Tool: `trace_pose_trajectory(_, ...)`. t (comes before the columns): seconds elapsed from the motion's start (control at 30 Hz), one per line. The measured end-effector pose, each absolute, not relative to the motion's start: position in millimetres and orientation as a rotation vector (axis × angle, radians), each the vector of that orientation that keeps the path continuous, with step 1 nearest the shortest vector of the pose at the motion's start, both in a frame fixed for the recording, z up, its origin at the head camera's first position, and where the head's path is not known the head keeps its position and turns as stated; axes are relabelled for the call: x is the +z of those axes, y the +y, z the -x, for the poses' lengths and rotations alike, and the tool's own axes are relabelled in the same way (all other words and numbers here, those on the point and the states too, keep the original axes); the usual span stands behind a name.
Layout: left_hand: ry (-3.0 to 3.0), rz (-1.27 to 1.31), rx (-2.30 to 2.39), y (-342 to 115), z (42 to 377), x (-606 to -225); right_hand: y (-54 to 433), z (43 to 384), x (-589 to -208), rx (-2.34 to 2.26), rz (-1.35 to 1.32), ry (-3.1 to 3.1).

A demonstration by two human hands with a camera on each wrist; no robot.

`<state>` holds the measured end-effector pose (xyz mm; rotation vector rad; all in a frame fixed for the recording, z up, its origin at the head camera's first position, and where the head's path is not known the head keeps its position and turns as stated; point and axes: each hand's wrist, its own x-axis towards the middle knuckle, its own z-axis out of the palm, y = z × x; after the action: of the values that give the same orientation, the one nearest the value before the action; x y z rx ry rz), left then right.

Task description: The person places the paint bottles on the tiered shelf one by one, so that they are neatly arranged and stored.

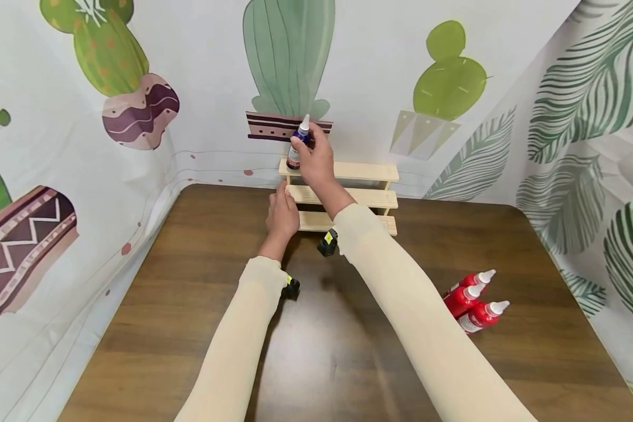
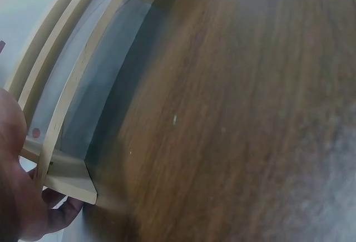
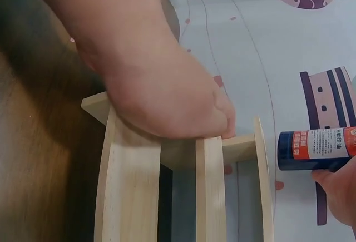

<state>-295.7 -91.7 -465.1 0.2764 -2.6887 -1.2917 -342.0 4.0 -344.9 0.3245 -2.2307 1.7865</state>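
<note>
A small blue bottle [image 1: 294, 156] with a white pointed cap stands upright in my right hand [image 1: 319, 157], pinched between thumb and fingers. Its base is just over the left end of the top shelf of a three-step wooden rack [image 1: 366, 198]. From the right wrist view, a narrow gap shows between the bottle's base [image 3: 286, 151] and the top shelf [image 3: 264, 181]. My left hand [image 1: 283, 215] grips the rack's left end. In the left wrist view its fingers [image 2: 67, 211] wrap around the side panel [image 2: 72, 185].
Three red bottles [image 1: 469, 302] with white pointed caps stand close together on the right of the brown wooden table [image 1: 190, 264]. Behind the rack hangs a white cloth [image 1: 206, 70] printed with cacti. My right forearm passes over the rack's lower shelves.
</note>
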Motion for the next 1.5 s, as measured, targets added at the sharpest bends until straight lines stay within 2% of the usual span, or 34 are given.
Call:
trace_pose_trajectory(0.4,-2.673,-0.267,-1.289,-90,299,-461,-3,350,-335,1.705,-0.308,-2.367)
trace_pose_trajectory(0.83,-2.681,-0.296,-1.294,-97,286,-472,-14,348,-349,1.578,-0.35,-2.442)
trace_pose_trajectory(1.1,-2.668,-0.283,-1.293,-96,289,-473,-14,348,-344,1.501,-0.325,-2.514)
trace_pose_trajectory(1.33,-2.669,-0.263,-1.301,-93,292,-470,-10,332,-340,1.531,-0.257,-2.515)
trace_pose_trajectory(1.5,-2.659,-0.235,-1.29,-94,294,-470,-5,310,-335,1.54,-0.331,-2.49)
